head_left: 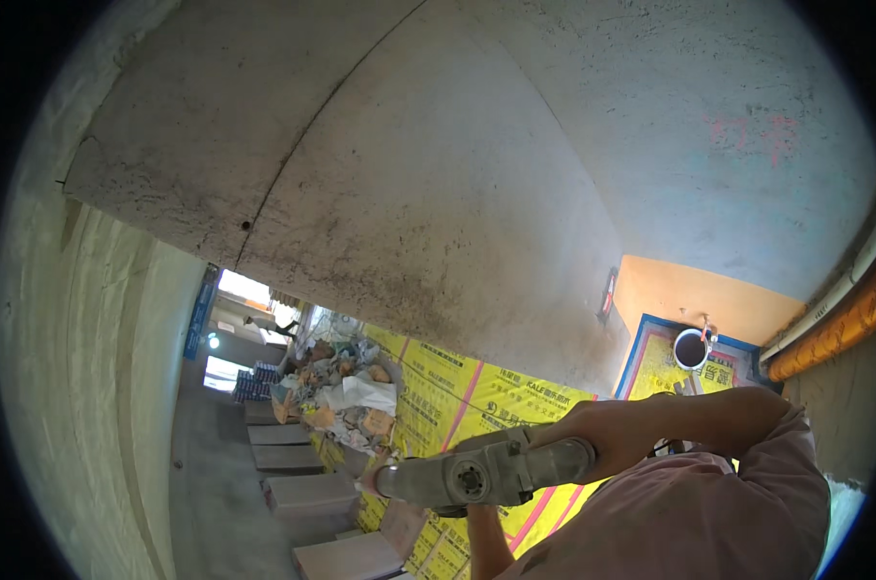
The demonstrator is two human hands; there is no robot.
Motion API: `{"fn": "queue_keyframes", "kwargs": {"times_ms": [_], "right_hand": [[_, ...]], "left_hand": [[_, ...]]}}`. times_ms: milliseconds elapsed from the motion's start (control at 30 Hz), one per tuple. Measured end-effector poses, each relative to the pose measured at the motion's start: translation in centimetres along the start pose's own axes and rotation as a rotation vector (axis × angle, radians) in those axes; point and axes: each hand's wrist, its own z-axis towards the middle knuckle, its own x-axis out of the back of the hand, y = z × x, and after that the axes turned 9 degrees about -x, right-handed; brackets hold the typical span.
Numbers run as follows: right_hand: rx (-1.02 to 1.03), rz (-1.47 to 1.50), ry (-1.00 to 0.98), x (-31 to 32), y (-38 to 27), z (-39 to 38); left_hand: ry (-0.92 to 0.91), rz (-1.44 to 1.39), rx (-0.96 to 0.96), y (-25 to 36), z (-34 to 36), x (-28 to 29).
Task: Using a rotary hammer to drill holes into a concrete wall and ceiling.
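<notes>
A dusty grey power tool, by its shape a rotary hammer [496, 474], lies across the lower middle of the view, its front end toward the left. My right hand [592, 430] is closed round its rear handle, the arm reaching in from the right. From below, my left forearm [488, 546] rises to the underside of the tool. The left hand is mostly hidden behind the tool's body; a bit of skin-coloured surface [368, 480] shows by its front end. No bit and no contact with the wall can be made out.
A rough grey wall [438, 193] fills the upper view, with a dark cracked line. Yellow printed sheeting [438, 387] covers the floor. Rubble and bags [351, 391] lie left, beside stacked boxes [307, 488]. A bucket [691, 349] and an orange pipe [824, 329] are right.
</notes>
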Motion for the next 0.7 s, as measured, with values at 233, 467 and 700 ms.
{"fn": "queue_keyframes", "kwargs": {"times_ms": [233,467,700], "right_hand": [[0.239,-0.097,0.245,8.7,-4.6,-9.3],[0.203,-0.16,0.698,15.4,-10.6,-17.3],[0.177,0.102,1.021,20.3,-13.7,-15.6]], "left_hand": [[0.008,0.165,-0.244,7.1,6.3,-18.5],[-0.197,0.364,-0.579,9.2,16.3,-40.0],[-0.27,0.196,-0.462,11.1,24.3,-53.9]]}}
